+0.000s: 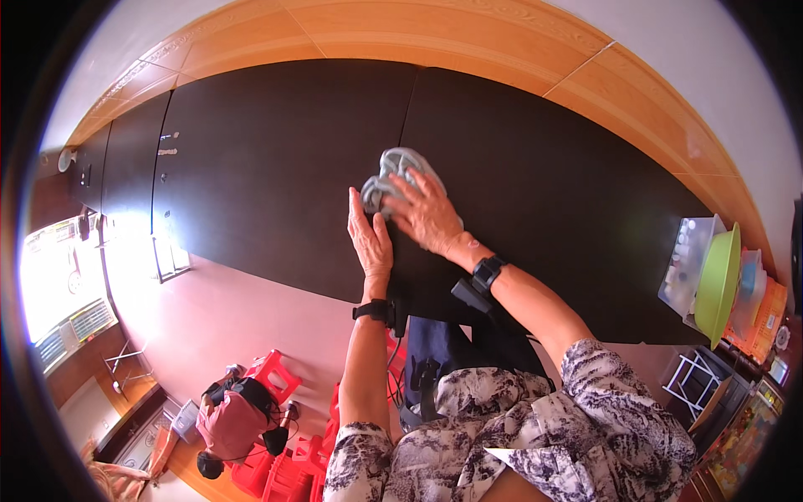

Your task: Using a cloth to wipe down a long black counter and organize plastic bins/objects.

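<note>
A crumpled grey-white cloth [401,164] lies on the dark tabletop [282,157], close to the seam between two table sections. My right hand [428,216] rests over the lower part of the cloth, palm down with the fingers spread; the hand is slightly blurred. Just left of the cloth is my left hand [370,241], turned on edge with its fingers extended and the thumb apart. Its fingertips are at the cloth's left edge; whether they touch it I cannot tell. Both wrists wear black straps with small devices.
At the table's right end stand a clear plastic box [684,263], a green basin [718,285] and an orange basket [762,314]. Beyond the far edge is a wood-toned tiled wall [477,37]. Below left, a person [232,420] in pink sits near red plastic stools [273,376].
</note>
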Available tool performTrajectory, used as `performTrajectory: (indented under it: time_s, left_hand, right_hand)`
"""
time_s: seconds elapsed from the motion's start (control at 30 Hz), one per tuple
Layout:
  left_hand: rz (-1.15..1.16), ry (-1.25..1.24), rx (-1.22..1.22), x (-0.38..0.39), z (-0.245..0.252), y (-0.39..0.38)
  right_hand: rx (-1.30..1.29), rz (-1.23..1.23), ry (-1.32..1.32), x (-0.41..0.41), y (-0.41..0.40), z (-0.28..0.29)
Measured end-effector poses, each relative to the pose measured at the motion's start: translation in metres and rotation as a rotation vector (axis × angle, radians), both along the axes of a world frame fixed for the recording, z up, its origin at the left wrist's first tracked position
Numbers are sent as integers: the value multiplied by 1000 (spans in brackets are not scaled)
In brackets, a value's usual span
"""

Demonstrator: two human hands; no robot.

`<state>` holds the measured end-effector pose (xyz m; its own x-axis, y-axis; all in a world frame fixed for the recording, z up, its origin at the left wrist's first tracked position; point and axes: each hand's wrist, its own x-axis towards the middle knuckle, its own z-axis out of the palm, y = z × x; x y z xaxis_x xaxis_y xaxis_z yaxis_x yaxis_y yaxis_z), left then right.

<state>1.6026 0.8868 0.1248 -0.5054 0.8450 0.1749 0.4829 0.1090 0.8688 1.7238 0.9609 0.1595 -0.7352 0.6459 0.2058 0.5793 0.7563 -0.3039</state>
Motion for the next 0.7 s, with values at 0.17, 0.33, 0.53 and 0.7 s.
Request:
performTrajectory:
  time_s: [0.17,0.33,0.53,0.7]
  left_hand:
    - [-26,442,-200,0,-4,0]
    - [-58,535,-300,5,4,-9]
    - [-57,535,-297,19,15,-12]
    - [-66,492,-297,34,23,-18]
  right_hand:
    - [177,-261,89,52,43,9]
    - [303,-575,17,186,51,52]
    - [182,-1212,-336,387,9,55]
    - [32,-1446,-344,432,1,51]
